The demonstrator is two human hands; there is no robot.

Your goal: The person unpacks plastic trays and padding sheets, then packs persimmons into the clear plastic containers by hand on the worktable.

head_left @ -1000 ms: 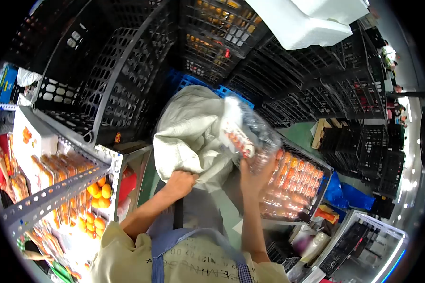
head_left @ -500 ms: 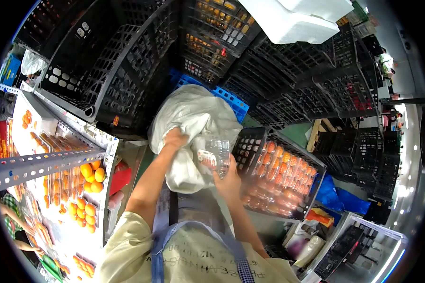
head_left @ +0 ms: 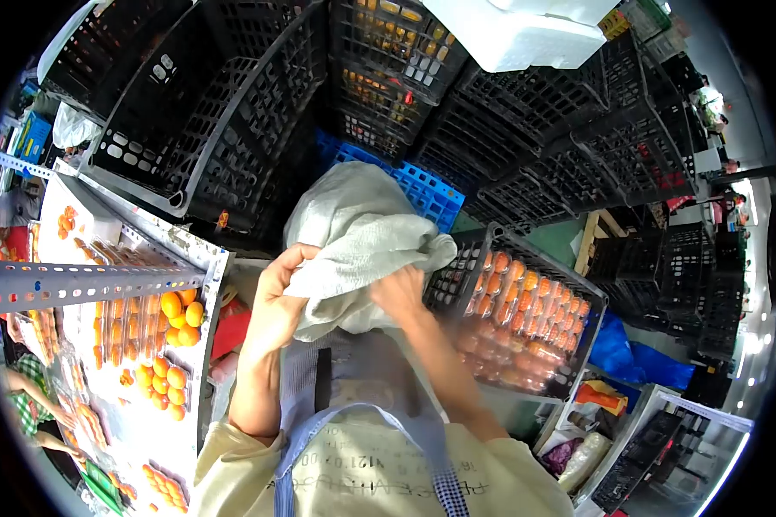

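A large white woven sack (head_left: pixel 362 207) stands bunched up in front of my body. My left hand (head_left: pixel 276 297) is closed on the edge of the sack's mouth, thumb on top. At the front of the sack, my right hand (head_left: pixel 401 295) pushes into the folds of its opening. Fabric covers the right fingers, so whether they grip anything is hidden. Right of the sack, a black crate (head_left: pixel 569 379) holds several clear plastic packs of orange-red fruit (head_left: pixel 530 302).
Stacked black crates (head_left: pixel 535 121) rise ahead, with an open black crate (head_left: pixel 198 146) at left. A blue pallet (head_left: pixel 427 194) lies behind the sack. White foam boxes (head_left: pixel 526 34) sit on top. The left shelf (head_left: pixel 95 284) bears packed orange fruit. Another person's arm (head_left: pixel 39 396) shows far left.
The clear plastic container in my right hand has gone from sight. That hand has moved left into the sack's folds. My left hand has shifted left and down along the sack's edge.
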